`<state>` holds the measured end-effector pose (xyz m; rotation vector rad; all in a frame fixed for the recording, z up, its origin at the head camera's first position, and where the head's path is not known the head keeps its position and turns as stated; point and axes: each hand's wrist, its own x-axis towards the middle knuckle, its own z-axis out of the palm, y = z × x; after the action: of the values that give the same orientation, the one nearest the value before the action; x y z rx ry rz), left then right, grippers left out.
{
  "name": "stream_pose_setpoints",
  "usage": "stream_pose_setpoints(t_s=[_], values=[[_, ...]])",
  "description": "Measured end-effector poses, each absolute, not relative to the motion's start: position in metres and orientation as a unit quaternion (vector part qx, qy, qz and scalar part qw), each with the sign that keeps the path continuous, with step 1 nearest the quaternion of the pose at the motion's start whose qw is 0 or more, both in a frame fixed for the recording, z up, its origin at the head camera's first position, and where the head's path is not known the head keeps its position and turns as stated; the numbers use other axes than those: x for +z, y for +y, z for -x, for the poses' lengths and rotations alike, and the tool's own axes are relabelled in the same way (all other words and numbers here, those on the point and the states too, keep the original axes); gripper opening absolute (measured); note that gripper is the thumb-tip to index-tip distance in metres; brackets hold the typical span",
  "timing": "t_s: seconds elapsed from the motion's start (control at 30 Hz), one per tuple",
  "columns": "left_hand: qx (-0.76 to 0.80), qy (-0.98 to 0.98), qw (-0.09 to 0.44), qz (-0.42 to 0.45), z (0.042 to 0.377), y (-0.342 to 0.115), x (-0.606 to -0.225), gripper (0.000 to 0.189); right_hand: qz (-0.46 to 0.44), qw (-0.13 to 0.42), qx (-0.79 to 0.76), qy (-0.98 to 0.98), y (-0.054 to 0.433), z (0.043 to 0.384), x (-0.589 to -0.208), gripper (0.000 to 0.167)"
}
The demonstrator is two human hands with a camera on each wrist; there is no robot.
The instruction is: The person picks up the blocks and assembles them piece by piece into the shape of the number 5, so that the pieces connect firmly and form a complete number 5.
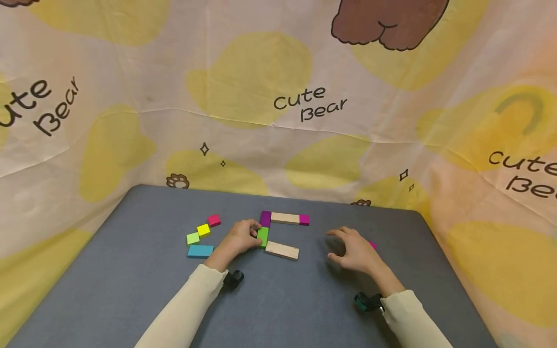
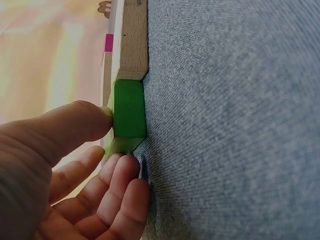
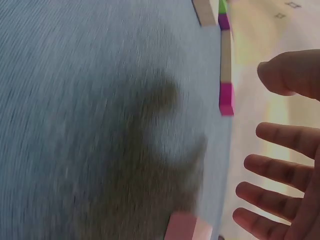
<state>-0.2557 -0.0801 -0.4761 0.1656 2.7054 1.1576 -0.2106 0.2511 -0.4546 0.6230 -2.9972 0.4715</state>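
Note:
My left hand (image 1: 238,238) is at the green block (image 1: 263,237), its thumb and fingertips pinching the block's left side and near end. In the left wrist view the thumb tip touches the green block (image 2: 130,108), and the other fingers curl beside its end. A purple block (image 1: 266,219) adjoins it at the far end. A bare wooden plank (image 1: 282,250) meets its near right side; another plank (image 1: 285,218) runs from the purple block to a magenta block (image 1: 304,220). Above the table at right, my right hand (image 1: 357,249) holds nothing, fingers spread apart.
To the left lie a red block (image 1: 214,220), a yellow block (image 1: 203,230), a light green block (image 1: 193,239) and a longer blue block (image 1: 200,251). A pink block (image 1: 373,245) is partly hidden behind the right hand. Printed cloth (image 1: 243,159) hangs behind the grey table (image 1: 278,309).

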Motion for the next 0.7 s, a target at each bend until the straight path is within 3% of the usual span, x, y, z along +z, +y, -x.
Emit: stream_pose_setpoints(t_s=[0.7], values=[[0.382, 0.918, 0.093, -0.061, 0.255, -0.081, -0.476, 0.036, -0.175, 0.020, 0.131, -0.976, 0.293, 0.211, -0.459, 0.062]])
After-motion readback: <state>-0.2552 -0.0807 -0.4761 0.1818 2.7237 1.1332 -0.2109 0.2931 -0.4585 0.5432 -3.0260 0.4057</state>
